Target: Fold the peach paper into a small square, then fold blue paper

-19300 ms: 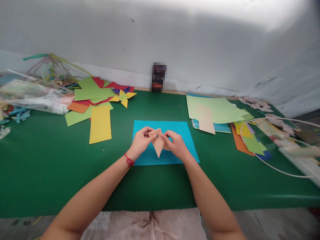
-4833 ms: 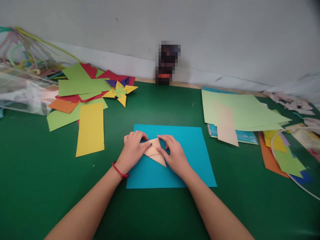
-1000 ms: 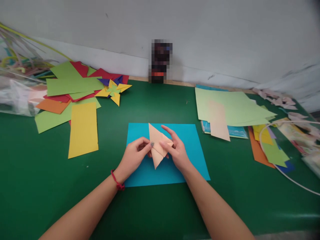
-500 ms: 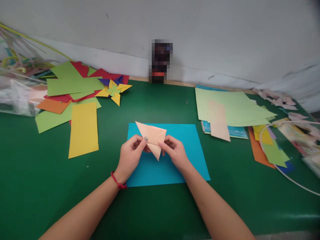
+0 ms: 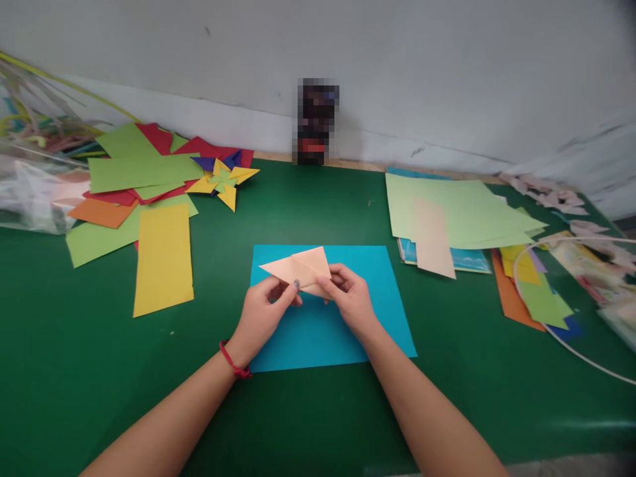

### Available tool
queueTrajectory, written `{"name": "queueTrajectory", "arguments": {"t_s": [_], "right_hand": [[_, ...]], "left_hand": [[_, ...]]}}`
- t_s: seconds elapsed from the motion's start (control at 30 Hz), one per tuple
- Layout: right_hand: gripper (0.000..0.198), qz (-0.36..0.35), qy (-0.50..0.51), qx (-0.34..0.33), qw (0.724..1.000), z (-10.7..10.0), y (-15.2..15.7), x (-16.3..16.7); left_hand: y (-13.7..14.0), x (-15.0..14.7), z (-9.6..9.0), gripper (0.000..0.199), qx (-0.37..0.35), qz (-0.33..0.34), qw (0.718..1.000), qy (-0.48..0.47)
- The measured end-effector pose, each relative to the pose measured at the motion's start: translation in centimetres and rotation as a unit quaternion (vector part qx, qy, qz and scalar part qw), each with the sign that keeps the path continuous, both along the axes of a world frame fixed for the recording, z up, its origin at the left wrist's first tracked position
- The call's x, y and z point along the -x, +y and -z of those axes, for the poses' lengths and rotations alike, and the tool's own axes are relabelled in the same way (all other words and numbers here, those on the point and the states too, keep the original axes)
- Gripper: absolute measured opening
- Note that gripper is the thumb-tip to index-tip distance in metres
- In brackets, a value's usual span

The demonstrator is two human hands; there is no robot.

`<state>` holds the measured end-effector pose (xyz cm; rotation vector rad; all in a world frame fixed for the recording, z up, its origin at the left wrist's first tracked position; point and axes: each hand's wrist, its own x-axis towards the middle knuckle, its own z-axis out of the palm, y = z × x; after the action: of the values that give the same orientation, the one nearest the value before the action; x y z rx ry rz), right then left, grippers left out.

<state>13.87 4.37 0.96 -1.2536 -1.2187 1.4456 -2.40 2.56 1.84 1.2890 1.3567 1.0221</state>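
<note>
A folded piece of peach paper (image 5: 301, 266) is held between both hands, a long point aimed left and a squarish end at the upper right. My left hand (image 5: 268, 305) pinches its lower edge, thumb on top. At its lower right, my right hand (image 5: 350, 298) grips it with the thumb pressed on the near face; the other fingers are partly hidden behind. Beneath the hands lies a blue sheet of paper (image 5: 328, 344) on the green table (image 5: 308, 205).
A yellow strip (image 5: 163, 262) and a pile of coloured paper (image 5: 144, 173) lie left, with a yellow-and-purple folded star (image 5: 221, 182) beside them. Pale green sheets (image 5: 462, 212) and a peach strip (image 5: 433, 238) lie right. A pixelated dark object (image 5: 317, 122) leans against the wall.
The folded peach paper has turned in the hands: its left point has dropped and its squarish end has risen. The lower tip that hung down between the hands no longer shows there.
</note>
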Motion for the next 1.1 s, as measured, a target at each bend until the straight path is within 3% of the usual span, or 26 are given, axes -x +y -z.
{"name": "queueTrajectory", "arguments": {"t_s": [0.2, 0.37, 0.47, 0.53, 0.7, 0.83, 1.1], "right_hand": [[0.023, -0.008, -0.016, -0.021, 1.0, 0.1, -0.1, 0.1], [0.029, 0.031, -0.044, -0.094, 0.994, -0.7, 0.0, 0.1], [0.025, 0.04, -0.042, -0.09, 0.994, -0.6, 0.1, 0.0], [0.027, 0.021, 0.007, -0.07, 0.997, -0.3, 0.0, 0.0], [0.033, -0.034, 0.135, -0.006, 0.99, 0.5, -0.3, 0.4], [0.029, -0.023, 0.125, 0.018, 0.992, 0.5, -0.2, 0.4], [0.026, -0.006, 0.127, 0.021, 0.992, 0.5, 0.0, 0.3]], "left_hand": [[0.0, 0.0, 0.5, 0.023, -0.022, -0.045, 0.999, 0.015], [-0.1, 0.2, -0.2, 0.011, -0.151, -0.097, 0.982, 0.051], [-0.1, 0.5, -0.3, 0.009, -0.227, -0.125, 0.961, 0.095], [-0.2, 0.7, -0.1, 0.011, -0.283, -0.114, 0.943, 0.133], [-0.6, 0.9, 0.5, 0.022, -0.39, 0.0, 0.889, 0.24], [-0.5, 0.7, 0.7, 0.023, -0.407, 0.046, 0.871, 0.27], [-0.4, 0.5, 0.7, 0.033, -0.379, 0.021, 0.886, 0.266]]}}
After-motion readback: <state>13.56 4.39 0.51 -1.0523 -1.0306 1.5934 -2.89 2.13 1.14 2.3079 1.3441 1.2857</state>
